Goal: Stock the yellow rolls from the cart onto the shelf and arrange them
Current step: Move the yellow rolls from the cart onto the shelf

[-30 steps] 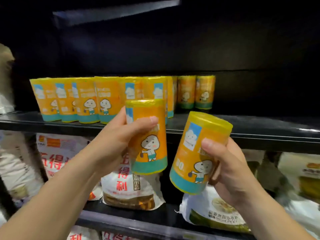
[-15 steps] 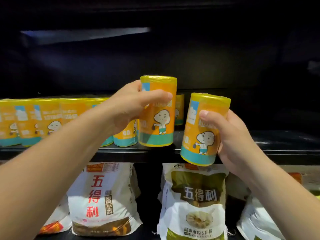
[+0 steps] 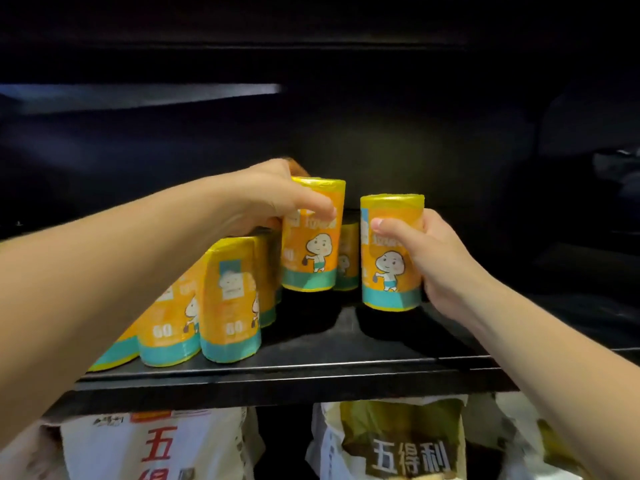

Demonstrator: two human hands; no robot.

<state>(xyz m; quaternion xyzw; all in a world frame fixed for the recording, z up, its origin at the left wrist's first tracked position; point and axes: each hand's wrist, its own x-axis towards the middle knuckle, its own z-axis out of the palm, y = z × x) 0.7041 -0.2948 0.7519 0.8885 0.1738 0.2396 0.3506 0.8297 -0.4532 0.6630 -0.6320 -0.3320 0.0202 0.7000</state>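
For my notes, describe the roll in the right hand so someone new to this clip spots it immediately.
Start at the dark shelf above the white bags. Yellow rolls crowd its left half; go right past them to the rightmost roll. It alone is gripped by the right hand, with bare shelf to its right.

- A row of rolls (image 3: 230, 299) stands at the left along the front of the shelf (image 3: 311, 344).
- Behind its right end, the left hand (image 3: 273, 199) holds one roll (image 3: 311, 251) upright.
- To the right of that, and apart from it, the right hand (image 3: 436, 258) holds a second roll (image 3: 391, 268).
- A back roll (image 3: 348, 261) stands behind the gap between them.
- Below the shelf lie bags (image 3: 391, 445).
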